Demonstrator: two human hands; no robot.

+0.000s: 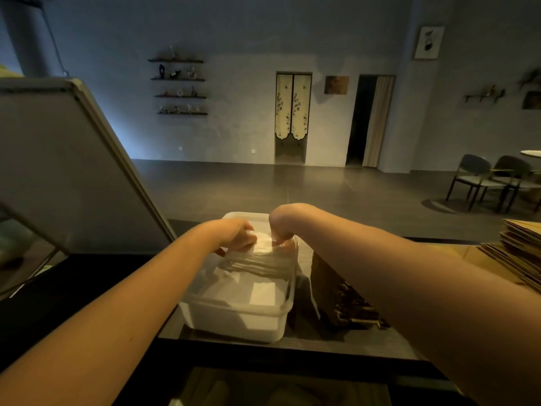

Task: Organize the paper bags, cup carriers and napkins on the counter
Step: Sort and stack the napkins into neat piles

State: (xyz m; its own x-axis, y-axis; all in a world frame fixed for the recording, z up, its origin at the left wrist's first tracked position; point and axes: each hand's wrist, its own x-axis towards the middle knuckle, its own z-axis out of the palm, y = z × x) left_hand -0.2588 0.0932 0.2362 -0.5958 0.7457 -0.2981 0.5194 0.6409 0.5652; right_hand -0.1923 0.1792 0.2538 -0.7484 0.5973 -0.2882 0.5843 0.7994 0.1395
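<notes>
My left grip (237, 235) and right grip (281, 228) clamp the clear-wrapped white napkin stack (263, 260) between them, above the translucent rectangular plastic tub (234, 310).

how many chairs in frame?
2. Both dark-framed padded chairs stand on the floor at far right by the round white table: one chair nearer the open doorway, the other chair beside it. More may be hidden past the frame edge.

Dim, warm foreground glow, wide-angle distortion
</notes>
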